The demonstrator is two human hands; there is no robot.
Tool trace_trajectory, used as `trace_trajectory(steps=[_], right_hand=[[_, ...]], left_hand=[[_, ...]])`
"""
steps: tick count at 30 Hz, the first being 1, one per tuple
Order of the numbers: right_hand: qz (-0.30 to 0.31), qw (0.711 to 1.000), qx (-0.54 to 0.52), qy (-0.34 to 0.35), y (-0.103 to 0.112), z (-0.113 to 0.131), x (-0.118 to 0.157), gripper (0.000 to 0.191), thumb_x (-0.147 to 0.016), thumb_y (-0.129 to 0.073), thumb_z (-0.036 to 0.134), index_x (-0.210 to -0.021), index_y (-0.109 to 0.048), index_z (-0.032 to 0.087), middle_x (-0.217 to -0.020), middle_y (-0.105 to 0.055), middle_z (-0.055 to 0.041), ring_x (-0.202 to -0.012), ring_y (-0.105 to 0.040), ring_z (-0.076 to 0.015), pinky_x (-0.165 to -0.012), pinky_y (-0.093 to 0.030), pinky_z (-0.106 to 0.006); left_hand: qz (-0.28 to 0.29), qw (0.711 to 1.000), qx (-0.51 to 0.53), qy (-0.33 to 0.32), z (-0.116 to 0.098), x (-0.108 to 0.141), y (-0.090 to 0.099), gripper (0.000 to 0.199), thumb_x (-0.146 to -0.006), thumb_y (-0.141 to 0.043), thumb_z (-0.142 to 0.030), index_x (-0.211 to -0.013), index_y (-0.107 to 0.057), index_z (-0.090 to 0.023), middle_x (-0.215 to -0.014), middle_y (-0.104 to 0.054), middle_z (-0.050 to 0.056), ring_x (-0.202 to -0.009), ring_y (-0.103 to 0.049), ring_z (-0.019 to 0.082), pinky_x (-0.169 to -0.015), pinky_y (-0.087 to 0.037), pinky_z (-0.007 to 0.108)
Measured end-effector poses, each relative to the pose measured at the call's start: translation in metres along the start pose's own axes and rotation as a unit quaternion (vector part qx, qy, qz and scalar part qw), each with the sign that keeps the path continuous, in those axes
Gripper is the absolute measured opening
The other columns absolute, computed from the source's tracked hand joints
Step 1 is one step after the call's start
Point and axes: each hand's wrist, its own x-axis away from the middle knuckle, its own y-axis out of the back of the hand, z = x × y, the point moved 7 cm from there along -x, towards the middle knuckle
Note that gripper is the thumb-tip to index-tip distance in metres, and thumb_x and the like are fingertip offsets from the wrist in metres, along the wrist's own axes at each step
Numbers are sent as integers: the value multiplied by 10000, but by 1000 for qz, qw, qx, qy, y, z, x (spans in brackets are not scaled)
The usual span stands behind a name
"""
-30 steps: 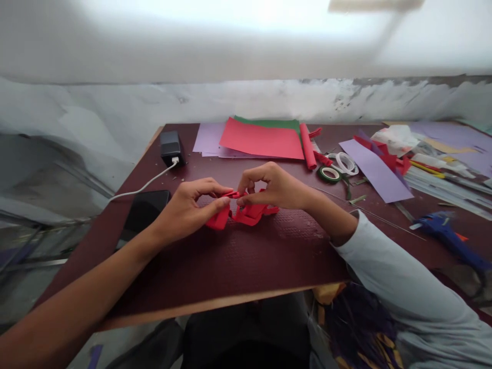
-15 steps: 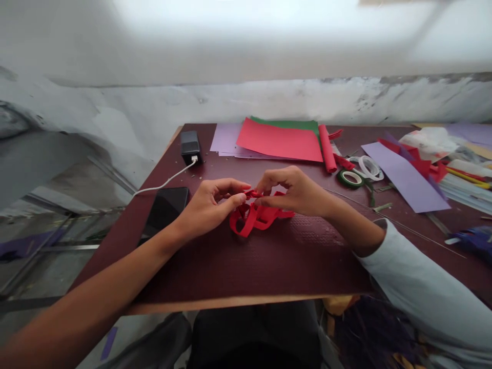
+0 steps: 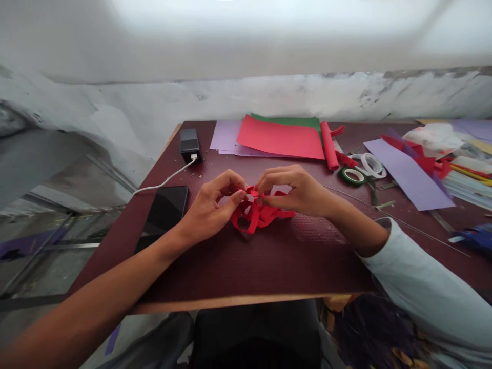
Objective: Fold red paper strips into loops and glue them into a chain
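Observation:
A long red paper strip (image 3: 252,219) hangs in loose curls over the dark red tabletop. My left hand (image 3: 215,205) pinches one part of it between thumb and fingertips. Close on the right, my right hand (image 3: 294,190) also grips the strip, thumb against fingers. A short crumpled stretch shows between the two sets of fingertips. Its loops spread below and behind my right hand, which hides part of them. Whether the strip is paper or thin foam, I cannot tell for sure.
A phone (image 3: 165,210) lies left of my hands, a black power bank (image 3: 189,145) with a white cable behind it. Red sheets (image 3: 282,137) lie at the back. Green tape (image 3: 352,177), scissors (image 3: 371,165) and a purple sheet (image 3: 409,174) are on the right.
My fingertips have shifted slightly on the red strip, and the piece between them now looks more opened out. The hanging loops have moved a little to the right.

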Motion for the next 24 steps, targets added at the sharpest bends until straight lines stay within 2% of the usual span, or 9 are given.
trace_trajectory(steps=[5,8,13,17,24], right_hand=[[-14,999,24,20,2,2,0,66,-954,-729,190,-889,-720,194,-902,-753,-30,-819,-693,-137,-763,-561,-290],[-23,999,20,-21,4,-2,2,88,-900,-737,136,-905,-671,194,-921,-732,-15,-810,-680,-128,-759,-556,-283],[-41,994,-34,-94,6,-12,4,248,-861,-740,123,-1084,-649,182,-964,-694,-6,-747,-644,-104,-730,-553,-281],[-51,994,-52,-86,5,-11,2,87,-866,-763,153,-932,-722,191,-971,-673,-32,-859,-649,-144,-757,-556,-304],[-88,963,-218,-129,-2,-17,5,139,-897,-791,209,-991,-693,178,-950,-678,-15,-862,-712,-132,-758,-591,-284]], left_hand=[[-2,1000,13,15,2,-1,0,99,-992,-685,-256,-956,-717,-170,-925,-741,32,-824,-690,131,-770,-567,240],[-17,999,27,31,4,-1,2,101,-961,-721,-267,-967,-729,-166,-913,-743,30,-824,-702,138,-761,-580,240],[-30,997,36,61,5,0,1,131,-900,-786,-284,-953,-729,-179,-925,-740,24,-852,-713,150,-810,-599,260],[-32,995,64,67,4,1,-1,166,-850,-820,-297,-928,-721,-188,-930,-740,30,-894,-720,173,-849,-613,292],[-6,987,143,77,7,0,-3,248,-803,-889,-318,-914,-707,-192,-930,-753,19,-870,-736,157,-826,-615,282]])
